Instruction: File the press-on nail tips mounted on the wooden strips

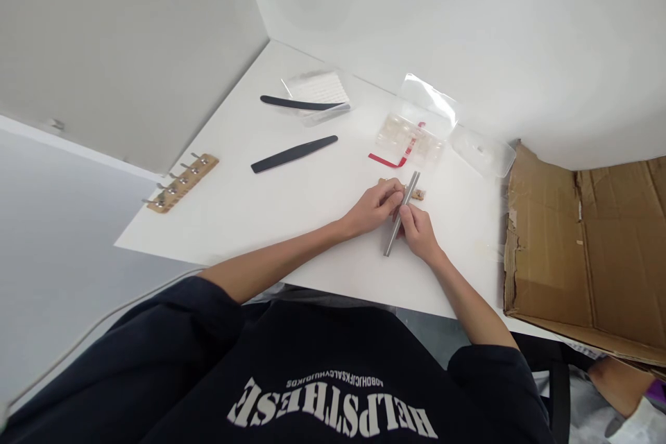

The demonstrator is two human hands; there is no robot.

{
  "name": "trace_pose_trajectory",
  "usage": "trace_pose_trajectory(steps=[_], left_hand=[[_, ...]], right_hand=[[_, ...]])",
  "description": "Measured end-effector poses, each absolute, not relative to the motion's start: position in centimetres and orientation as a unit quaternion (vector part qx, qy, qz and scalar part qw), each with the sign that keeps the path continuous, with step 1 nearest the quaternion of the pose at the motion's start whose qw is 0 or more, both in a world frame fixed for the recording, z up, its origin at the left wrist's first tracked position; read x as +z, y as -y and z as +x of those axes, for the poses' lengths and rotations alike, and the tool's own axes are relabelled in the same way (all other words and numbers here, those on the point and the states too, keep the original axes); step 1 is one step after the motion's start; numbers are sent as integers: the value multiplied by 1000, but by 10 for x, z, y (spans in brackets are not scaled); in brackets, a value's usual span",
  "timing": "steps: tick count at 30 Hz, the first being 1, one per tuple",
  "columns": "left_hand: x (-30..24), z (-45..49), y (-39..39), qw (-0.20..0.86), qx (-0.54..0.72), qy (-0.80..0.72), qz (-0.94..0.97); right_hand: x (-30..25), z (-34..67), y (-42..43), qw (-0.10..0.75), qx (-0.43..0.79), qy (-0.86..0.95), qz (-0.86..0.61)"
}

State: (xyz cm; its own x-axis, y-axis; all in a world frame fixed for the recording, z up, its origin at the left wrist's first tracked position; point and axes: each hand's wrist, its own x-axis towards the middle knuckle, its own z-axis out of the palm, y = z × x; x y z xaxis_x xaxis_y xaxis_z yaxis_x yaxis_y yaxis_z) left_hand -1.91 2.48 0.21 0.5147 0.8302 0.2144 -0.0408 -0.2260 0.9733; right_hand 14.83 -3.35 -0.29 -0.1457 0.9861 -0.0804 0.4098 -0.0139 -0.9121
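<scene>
My right hand (pixel 420 232) is closed round a long grey nail file (pixel 402 220), which slants up and away across the white table (pixel 291 222). My left hand (pixel 375 205) is pinched on a small brown wooden piece (pixel 419 194) that pokes out just past the file, and the file lies across it. What sits on that piece under my fingers is hidden. Both hands rest on the table close together.
Two black nail files (pixel 294 153) (pixel 299 104) lie further back, one across a clear packet of white strips (pixel 318 90). A clear box of false nails (pixel 408 139) with a red strip (pixel 388 160), an open lid, a wooden holder with metal pegs (pixel 182 182) at the left edge, a cardboard box (pixel 583 250) at right.
</scene>
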Motion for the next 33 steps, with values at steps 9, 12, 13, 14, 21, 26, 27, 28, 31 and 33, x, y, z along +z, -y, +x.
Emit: trace_pose_trajectory(steps=[9, 12, 13, 14, 21, 26, 27, 28, 31, 33], left_hand=[[-2, -18, -27, 626, 405, -252, 618], [-3, -17, -28, 632, 410, -249, 609], [-3, -17, -29, 634, 411, -247, 607], [-3, -17, -29, 635, 411, -246, 605], [0, -18, -29, 631, 406, -246, 613], [-2, -17, -28, 619, 420, -250, 615], [-3, -16, -28, 619, 422, -250, 613], [-4, -16, -28, 620, 422, -250, 612], [-6, -15, -28, 626, 420, -252, 607], [-6, -15, -28, 629, 422, -251, 603]], right_hand=[[-3, 148, 32, 344, 446, 607, -560], [-4, 148, 33, 349, 447, 605, -559], [-4, 148, 33, 351, 446, 604, -559], [-5, 149, 33, 353, 446, 603, -559], [-6, 149, 32, 362, 456, 595, -554], [-6, 149, 32, 361, 458, 591, -558], [-6, 149, 32, 362, 458, 590, -557], [-6, 149, 32, 364, 458, 590, -557], [-6, 149, 32, 366, 460, 590, -553], [-5, 149, 32, 366, 460, 591, -553]])
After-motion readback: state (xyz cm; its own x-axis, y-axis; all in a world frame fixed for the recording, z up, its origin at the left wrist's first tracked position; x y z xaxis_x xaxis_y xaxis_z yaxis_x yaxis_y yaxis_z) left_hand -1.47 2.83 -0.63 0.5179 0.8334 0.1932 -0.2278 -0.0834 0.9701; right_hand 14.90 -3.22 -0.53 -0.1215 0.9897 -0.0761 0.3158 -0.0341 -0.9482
